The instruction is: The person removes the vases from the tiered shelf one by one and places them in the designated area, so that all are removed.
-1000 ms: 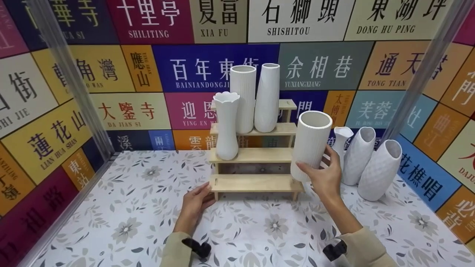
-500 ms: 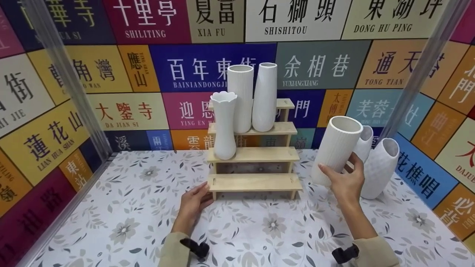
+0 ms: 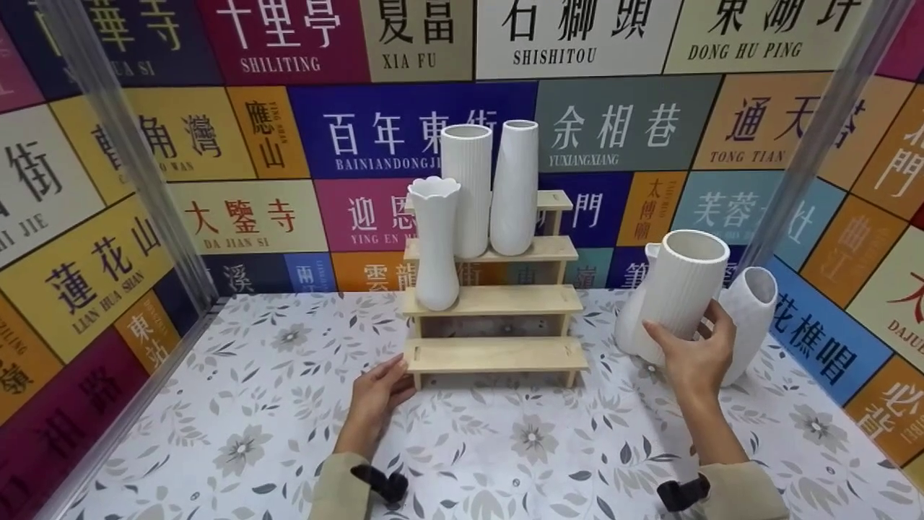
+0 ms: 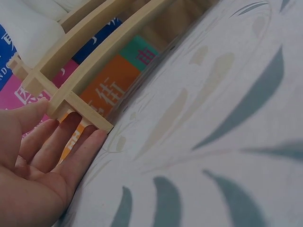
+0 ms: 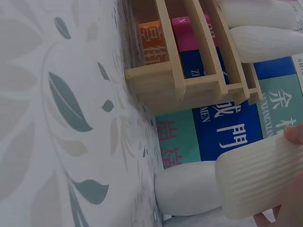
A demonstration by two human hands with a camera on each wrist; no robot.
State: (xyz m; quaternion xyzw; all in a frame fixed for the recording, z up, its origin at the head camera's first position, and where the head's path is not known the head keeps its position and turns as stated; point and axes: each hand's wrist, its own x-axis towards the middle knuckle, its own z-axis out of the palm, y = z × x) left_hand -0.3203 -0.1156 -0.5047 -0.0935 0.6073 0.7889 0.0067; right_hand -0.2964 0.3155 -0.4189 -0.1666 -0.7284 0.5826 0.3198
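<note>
My right hand [image 3: 700,354] grips a white ribbed cylindrical vase [image 3: 682,292], tilted a little, off to the right of the stand. In the right wrist view the ribbed vase [image 5: 258,175] has its base apart from the tabletop. Behind it are a partly hidden white vase [image 3: 630,318] and a textured white vase [image 3: 751,310]. My left hand [image 3: 379,390] holds the front left corner of a tiered wooden stand [image 3: 498,354]. The left wrist view shows the thumb at the shelf end and fingertips against the leg of the stand [image 4: 87,111].
On the stand's second step from the bottom is a scalloped-rim vase [image 3: 437,245]. The step above carries a ribbed cylinder vase [image 3: 468,188] and a slim tapered vase [image 3: 516,195]. A floral cloth [image 3: 274,404] covers the table; a colourful lettered wall [image 3: 613,123] stands behind.
My right hand has carried the ribbed vase rightward and slightly down, away from the stand's right end, in front of the standing vases. The left hand stays at the stand's corner.
</note>
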